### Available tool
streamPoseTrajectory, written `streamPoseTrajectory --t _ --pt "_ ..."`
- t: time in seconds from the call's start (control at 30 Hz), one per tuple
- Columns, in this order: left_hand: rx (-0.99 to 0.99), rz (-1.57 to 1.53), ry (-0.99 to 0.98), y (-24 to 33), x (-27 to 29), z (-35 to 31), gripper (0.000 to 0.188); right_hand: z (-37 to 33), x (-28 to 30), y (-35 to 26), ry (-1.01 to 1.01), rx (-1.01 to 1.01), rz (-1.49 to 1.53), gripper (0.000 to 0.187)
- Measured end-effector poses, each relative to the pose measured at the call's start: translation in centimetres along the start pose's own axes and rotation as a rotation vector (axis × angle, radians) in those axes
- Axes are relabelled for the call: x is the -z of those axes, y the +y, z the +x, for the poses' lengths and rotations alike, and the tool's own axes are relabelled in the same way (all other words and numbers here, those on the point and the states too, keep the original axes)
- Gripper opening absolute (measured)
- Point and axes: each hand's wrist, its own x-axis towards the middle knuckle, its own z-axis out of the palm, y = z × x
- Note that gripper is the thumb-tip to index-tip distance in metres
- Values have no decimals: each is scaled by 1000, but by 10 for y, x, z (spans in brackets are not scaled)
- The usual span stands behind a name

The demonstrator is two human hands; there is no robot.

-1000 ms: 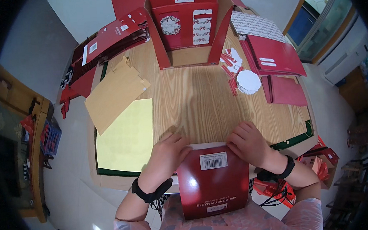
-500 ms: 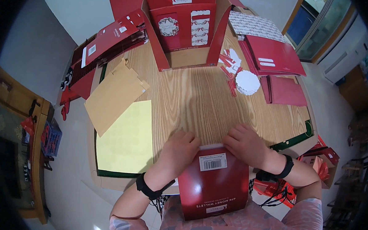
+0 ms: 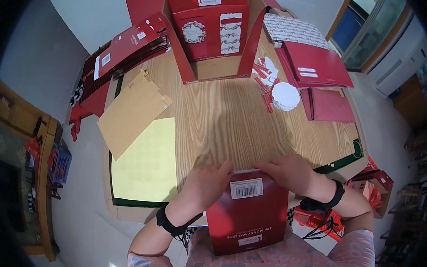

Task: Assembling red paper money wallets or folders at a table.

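A red, glossy flat package (image 3: 248, 219) with a white barcode label leans between my body and the near table edge. My left hand (image 3: 207, 186) grips its far left corner, fingers bent. At the far right corner my right hand (image 3: 290, 176) holds it the same way. Both thumbs lie near the package's far edge, and the other fingertips are partly hidden. A wooden-topped table (image 3: 223, 128) lies just beyond my hands. To the left of my left hand lies a pale yellow sheet (image 3: 149, 167).
An open red display box (image 3: 174, 48) stands at the back centre. Brown cardboard (image 3: 132, 116) overlaps the yellow sheet. Red folders (image 3: 134, 43) are piled at back left. White scalloped discs (image 3: 286, 96), small tags (image 3: 267, 72) and red wallets (image 3: 319, 66) lie on the right.
Both hands have shifted slightly toward me at the package's far edge. Their fingers have changed position, with the thumbs now straighter along the corners. The package has barely moved.
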Motion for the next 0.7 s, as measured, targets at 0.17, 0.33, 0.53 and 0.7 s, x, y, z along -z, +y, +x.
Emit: streamPoseTrajectory --t 0.17,0.33,0.53,0.7 --pt "15 -78 -85 4 3 3 21 -4 -14 4 285 247 -174 39" --pt "-102 -31 -6 -1 -9 -3 28 -1 8 -3 37 -22 265 29" --pt "-38 -164 -100 4 3 3 27 16 17 28 -323 -263 681 34" --pt "-62 -134 -86 -1 7 -2 31 25 34 8 -568 -285 491 33"
